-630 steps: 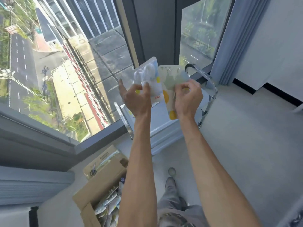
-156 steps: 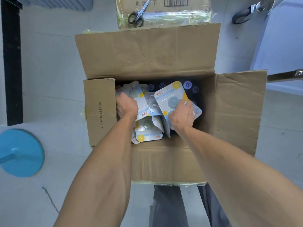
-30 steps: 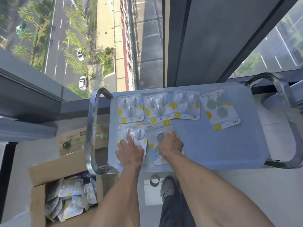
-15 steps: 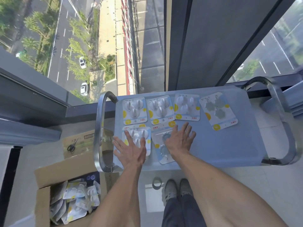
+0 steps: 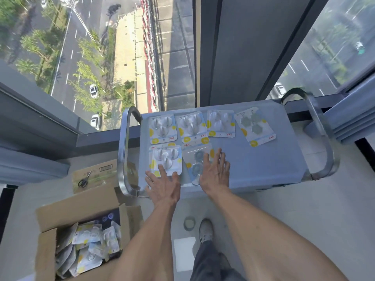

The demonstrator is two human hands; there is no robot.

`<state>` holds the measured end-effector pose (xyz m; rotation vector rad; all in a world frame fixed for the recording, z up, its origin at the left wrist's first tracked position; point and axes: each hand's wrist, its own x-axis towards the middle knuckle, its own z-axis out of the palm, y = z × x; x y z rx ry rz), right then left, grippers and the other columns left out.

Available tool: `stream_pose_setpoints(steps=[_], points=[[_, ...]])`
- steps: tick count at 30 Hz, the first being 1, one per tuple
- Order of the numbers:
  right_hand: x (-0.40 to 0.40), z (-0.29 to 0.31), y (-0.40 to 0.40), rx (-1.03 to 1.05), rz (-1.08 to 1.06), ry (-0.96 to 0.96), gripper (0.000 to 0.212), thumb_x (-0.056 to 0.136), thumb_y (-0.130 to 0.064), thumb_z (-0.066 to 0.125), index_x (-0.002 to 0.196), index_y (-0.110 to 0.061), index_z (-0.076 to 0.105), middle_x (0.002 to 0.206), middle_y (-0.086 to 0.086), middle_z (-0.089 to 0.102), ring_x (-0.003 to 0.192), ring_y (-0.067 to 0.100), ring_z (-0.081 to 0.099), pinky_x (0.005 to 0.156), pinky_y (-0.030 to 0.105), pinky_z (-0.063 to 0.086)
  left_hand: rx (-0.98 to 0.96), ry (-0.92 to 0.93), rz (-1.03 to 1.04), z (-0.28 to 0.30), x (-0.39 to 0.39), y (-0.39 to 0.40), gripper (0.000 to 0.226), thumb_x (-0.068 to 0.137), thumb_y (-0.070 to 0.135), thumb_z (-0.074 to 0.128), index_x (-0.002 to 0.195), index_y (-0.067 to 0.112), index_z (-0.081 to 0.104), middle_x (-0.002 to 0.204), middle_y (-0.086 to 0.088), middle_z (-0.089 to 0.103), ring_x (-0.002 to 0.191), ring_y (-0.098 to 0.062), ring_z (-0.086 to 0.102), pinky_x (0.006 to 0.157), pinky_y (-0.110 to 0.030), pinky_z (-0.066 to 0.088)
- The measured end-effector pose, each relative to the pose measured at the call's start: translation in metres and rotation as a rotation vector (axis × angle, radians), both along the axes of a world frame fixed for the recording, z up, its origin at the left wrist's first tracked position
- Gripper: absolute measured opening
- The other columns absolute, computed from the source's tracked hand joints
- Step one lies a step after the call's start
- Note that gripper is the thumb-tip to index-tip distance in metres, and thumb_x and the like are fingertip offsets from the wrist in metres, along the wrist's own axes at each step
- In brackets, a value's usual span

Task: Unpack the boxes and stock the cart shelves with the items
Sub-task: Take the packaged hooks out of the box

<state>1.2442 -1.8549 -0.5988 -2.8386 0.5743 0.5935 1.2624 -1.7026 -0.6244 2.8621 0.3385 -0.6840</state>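
down at the far left there's an open cardboard box on the floor, still stuffed with loose blister packs. just behind it lies a flat piece of cardboard with scissors on top. next over is the cart, parked against the window, chrome handle loops at both ends. its top shelf has four packs in a back row, and two more in front. left hand is flat with fingers spread, fingertips on the near edge of the front-left pack, not gripping anything. right hand is the same deal, fingers splayed and straight, lying on the front pack with the grey flower-shaped bits. further right, the greenish pack sits a bit crooked, apart from the others.
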Motion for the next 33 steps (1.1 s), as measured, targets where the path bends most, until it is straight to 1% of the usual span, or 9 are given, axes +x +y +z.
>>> stream_pose_setpoints(steps=[4, 7, 9, 12, 16, 23, 26, 28, 33], points=[[-0.038, -0.005, 0.031, 0.036, 0.020, 0.006, 0.078, 0.089, -0.022, 0.055, 0.155, -0.017, 0.013, 0.160, 0.026, -0.004, 0.149, 0.039, 0.000, 0.118, 0.047, 0.012, -0.076, -0.026, -0.039, 0.001, -0.051, 0.022, 0.060, 0.102, 0.050, 0.032, 0.155, 0.024, 0.022, 0.157, -0.017, 0.019, 0.137, -0.035, 0.037, 0.106, -0.045, 0.035], [-0.063, -0.003, 0.062, 0.055, 0.088, 0.007, 0.072, 0.088, -0.018, 0.053, 0.152, -0.017, 0.020, 0.160, 0.025, 0.002, 0.149, 0.038, 0.003, 0.119, 0.049, 0.008, -0.091, -0.098, 0.025, 0.007, -0.087, 0.052, 0.041, 0.102, 0.037, 0.039, 0.138, 0.017, 0.042, 0.136, -0.017, 0.043, 0.119, -0.037, 0.052, 0.092, -0.043, 0.043], [-0.084, 0.004, 0.078, 0.033, 0.125, 0.007, 0.065, 0.087, -0.019, 0.054, 0.147, -0.018, 0.029, 0.157, 0.025, 0.014, 0.145, 0.038, 0.015, 0.116, 0.047, 0.015, -0.102, -0.114, 0.061, 0.011, -0.107, 0.071, 0.034, 0.102, 0.034, 0.040, 0.129, 0.014, 0.046, 0.125, -0.019, 0.050, 0.111, -0.039, 0.056, 0.088, -0.044, 0.044], [-0.106, 0.012, 0.111, -0.005, 0.190, 0.041, 0.050, 0.086, -0.020, 0.054, 0.135, -0.019, 0.042, 0.134, 0.021, 0.042, 0.122, 0.035, 0.038, 0.105, 0.044, 0.027, -0.083, -0.161, 0.099, 0.017, -0.133, 0.109, 0.031, 0.101, 0.030, 0.041, 0.125, 0.012, 0.049, 0.126, -0.020, 0.050, 0.114, -0.039, 0.054, 0.089, -0.045, 0.043], [-0.115, 0.014, 0.169, -0.025, 0.274, 0.089, 0.041, 0.086, -0.025, 0.054, 0.126, -0.019, 0.050, 0.130, 0.019, 0.052, 0.123, 0.036, 0.039, 0.110, 0.047, 0.022, -0.044, -0.189, 0.213, 0.018, -0.148, 0.165, 0.035, 0.100, 0.031, 0.042, 0.127, 0.009, 0.047, 0.127, -0.022, 0.048, 0.116, -0.039, 0.053, 0.091, -0.046, 0.042], [-0.141, -0.009, 0.305, 0.029, 0.261, 0.153, 0.036, 0.087, -0.025, 0.053, 0.123, -0.021, 0.056, 0.130, 0.014, 0.052, 0.123, 0.034, 0.043, 0.108, 0.049, 0.022, 0.013, -0.086, 0.379, -0.014, -0.178, 0.260, 0.035, 0.098, 0.030, 0.045, 0.128, 0.012, 0.045, 0.135, -0.020, 0.047, 0.122, -0.037, 0.051, 0.095, -0.046, 0.042], [-0.144, -0.024, 0.371, 0.027, 0.279, 0.174, 0.035, 0.089, -0.038, 0.056, 0.119, -0.020, 0.054, 0.128, 0.015, 0.053, 0.122, 0.034, 0.044, 0.108, 0.049, 0.024, 0.000, -0.018, 0.413, -0.035, -0.176, 0.309, 0.039, 0.097, 0.028, 0.045, 0.133, 0.012, 0.042, 0.136, -0.022, 0.044, 0.120, -0.037, 0.050, 0.093, -0.045, 0.040], [-0.142, -0.031, 0.410, 0.043, 0.307, 0.179, 0.036, 0.088, -0.041, 0.056, 0.118, -0.020, 0.053, 0.125, 0.015, 0.053, 0.117, 0.033, 0.046, 0.103, 0.047, 0.028, 0.006, 0.026, 0.437, -0.044, -0.171, 0.349, 0.040, 0.097, 0.027, 0.043, 0.134, 0.013, 0.041, 0.137, -0.022, 0.043, 0.119, -0.038, 0.049, 0.093, -0.045, 0.039], [-0.124, -0.057, 0.482, 0.208, 0.278, 0.190, 0.033, 0.087, -0.018, 0.053, 0.119, -0.015, 0.051, 0.125, 0.015, 0.049, 0.117, 0.033, 0.045, 0.097, 0.040, 0.036, 0.063, 0.076, 0.448, -0.068, -0.155, 0.449, 0.040, 0.095, 0.026, 0.046, 0.132, 0.011, 0.046, 0.135, -0.020, 0.044, 0.116, -0.036, 0.052, 0.093, -0.045, 0.043]])
